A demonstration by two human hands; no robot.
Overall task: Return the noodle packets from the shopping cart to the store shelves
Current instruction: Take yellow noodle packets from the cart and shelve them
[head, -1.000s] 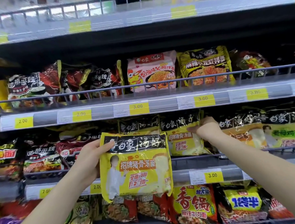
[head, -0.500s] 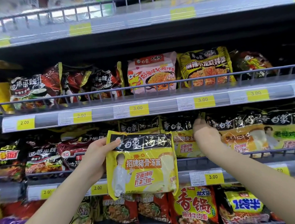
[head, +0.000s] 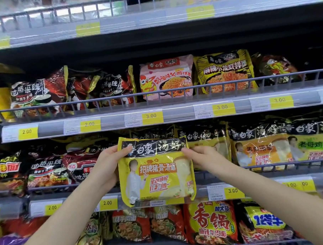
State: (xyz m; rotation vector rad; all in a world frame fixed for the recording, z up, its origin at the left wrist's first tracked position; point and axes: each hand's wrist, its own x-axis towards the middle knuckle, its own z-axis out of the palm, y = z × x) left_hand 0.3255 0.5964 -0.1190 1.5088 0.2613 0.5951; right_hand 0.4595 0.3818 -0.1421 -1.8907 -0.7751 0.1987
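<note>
A yellow noodle packet (head: 156, 175) with a black top band is held upright in front of the middle shelf (head: 281, 168). My left hand (head: 105, 168) grips its left edge, thumb on the front near the top. My right hand (head: 203, 157) pinches its upper right corner. Right behind it on the shelf stand matching yellow packets (head: 204, 139) with the same black band. The shopping cart is out of view.
The shelf above (head: 175, 118) carries red-black, pink (head: 167, 78) and yellow packets behind a wire rail. Orange and green packets (head: 263, 149) fill the middle shelf's right side. Red packets (head: 210, 223) stand on the lowest shelf.
My right hand has left the shelved yellow packets and come down-left to take the held packet's upper right corner. The packet has shifted right and a little up, toward the matching stack.
</note>
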